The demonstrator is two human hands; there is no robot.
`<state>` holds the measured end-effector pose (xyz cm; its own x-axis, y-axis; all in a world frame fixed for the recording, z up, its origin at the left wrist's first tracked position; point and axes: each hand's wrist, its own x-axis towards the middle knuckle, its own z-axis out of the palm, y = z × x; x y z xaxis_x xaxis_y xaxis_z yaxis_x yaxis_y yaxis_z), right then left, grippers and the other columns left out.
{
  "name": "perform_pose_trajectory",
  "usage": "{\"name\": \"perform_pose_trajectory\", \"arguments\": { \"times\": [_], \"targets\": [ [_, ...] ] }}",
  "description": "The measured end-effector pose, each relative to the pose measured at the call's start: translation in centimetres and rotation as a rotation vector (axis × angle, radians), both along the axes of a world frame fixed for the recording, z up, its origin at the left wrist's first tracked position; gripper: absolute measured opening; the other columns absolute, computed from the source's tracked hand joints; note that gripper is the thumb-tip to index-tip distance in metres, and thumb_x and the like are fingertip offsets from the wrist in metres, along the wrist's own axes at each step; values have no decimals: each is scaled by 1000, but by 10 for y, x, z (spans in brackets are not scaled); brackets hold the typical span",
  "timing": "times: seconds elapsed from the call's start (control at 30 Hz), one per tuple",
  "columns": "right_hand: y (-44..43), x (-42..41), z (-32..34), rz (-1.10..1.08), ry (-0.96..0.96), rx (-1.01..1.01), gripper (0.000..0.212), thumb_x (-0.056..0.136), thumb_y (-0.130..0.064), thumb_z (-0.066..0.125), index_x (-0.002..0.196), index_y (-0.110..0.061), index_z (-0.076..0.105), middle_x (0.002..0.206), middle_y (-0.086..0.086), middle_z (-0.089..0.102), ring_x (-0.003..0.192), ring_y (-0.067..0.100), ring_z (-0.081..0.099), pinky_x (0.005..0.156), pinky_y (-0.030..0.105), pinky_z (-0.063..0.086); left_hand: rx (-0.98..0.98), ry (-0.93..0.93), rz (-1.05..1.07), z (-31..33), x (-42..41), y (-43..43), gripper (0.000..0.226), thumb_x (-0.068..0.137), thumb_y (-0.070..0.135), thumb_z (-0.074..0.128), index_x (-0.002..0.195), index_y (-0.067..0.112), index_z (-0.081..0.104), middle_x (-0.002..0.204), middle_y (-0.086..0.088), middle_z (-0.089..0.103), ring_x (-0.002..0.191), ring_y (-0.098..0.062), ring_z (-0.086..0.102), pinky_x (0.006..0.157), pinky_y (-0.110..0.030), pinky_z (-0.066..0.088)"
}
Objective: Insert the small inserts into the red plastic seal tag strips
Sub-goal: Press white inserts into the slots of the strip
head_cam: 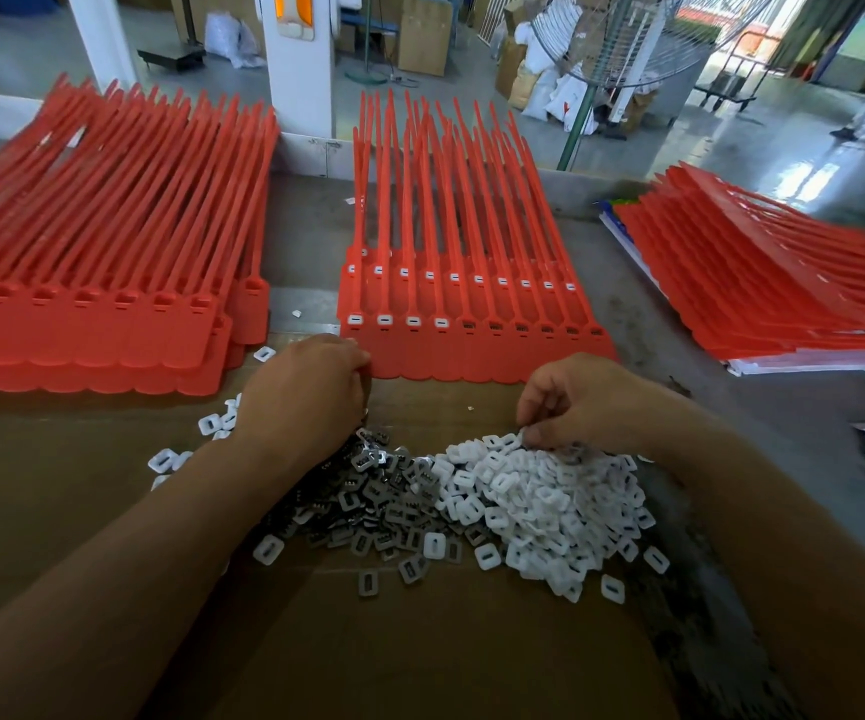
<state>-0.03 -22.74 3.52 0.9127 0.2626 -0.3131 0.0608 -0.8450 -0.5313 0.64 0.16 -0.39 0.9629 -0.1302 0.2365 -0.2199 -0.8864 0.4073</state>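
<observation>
There are three stacks of red seal strips on the bench: a left stack [108,262], a middle stack [472,304] and a right stack [763,283], the last one blurred and lying slantwise. The top sheet of the middle stack has ten strips side by side. The four sockets on its left end carry a white piece and the other six look dark. A second row of ten sockets just behind them all show white.

On the cardboard [420,657] in front lie two heaps too big to count, the grey inserts [368,501] and the white inserts [539,501], touching each other, with a few strays around them.

The left hand [310,387] is curled over the far end of the grey heap, just beside the near left corner of the middle stack; its fingers are tucked under, so I cannot tell what it holds. The right hand [581,402] has its fingers bent down, with the tips drawn close together in the top of the white heap; whether a piece is pinched I cannot tell.

The middle strips run lengthways away from the person, wide tag ends near, thin tails pointing to the far edge.
</observation>
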Motion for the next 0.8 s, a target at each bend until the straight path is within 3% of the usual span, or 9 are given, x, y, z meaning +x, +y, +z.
{"name": "perform_pose_trajectory", "arguments": {
  "times": [0.13, 0.33, 0.63, 0.8],
  "targets": [
    [-1, 0, -2, -16, -16, 20, 18, 76, -14, 74, 76, -25, 60, 75, -3, 64, 69, 8, 62, 62, 20, 50, 2, -1, 2, 0, 1, 1, 28, 87, 11, 43, 101, 11, 68, 113, -7, 63, 102, -25, 57, 85, -36, 46],
    [-2, 0, 0, 24, -16, 5, 15, 81, -15, 68, 75, -27, 61, 69, -7, 64, 51, -7, 54, 56, 13, 44, -2, -5, 2, -1, 1, 1, 29, 87, 10, 43, 100, 11, 68, 112, -7, 64, 102, -25, 57, 85, -35, 45],
    [-3, -1, -4, -18, -67, 59, 17, 81, -12, 68, 74, -24, 58, 63, -9, 63, 52, -8, 56, 51, 7, 42, -7, -9, 4, -2, 2, 1, 28, 87, 9, 44, 99, 10, 69, 112, -8, 64, 101, -26, 57, 83, -34, 43],
    [-4, -1, -6, -15, -82, 9, 17, 80, -15, 69, 70, -23, 59, 61, -9, 64, 50, -7, 54, 51, 12, 45, -2, -11, 5, -2, 1, 1, 28, 86, 10, 44, 100, 10, 68, 112, -8, 64, 101, -26, 57, 84, -34, 43]
  ]
}}
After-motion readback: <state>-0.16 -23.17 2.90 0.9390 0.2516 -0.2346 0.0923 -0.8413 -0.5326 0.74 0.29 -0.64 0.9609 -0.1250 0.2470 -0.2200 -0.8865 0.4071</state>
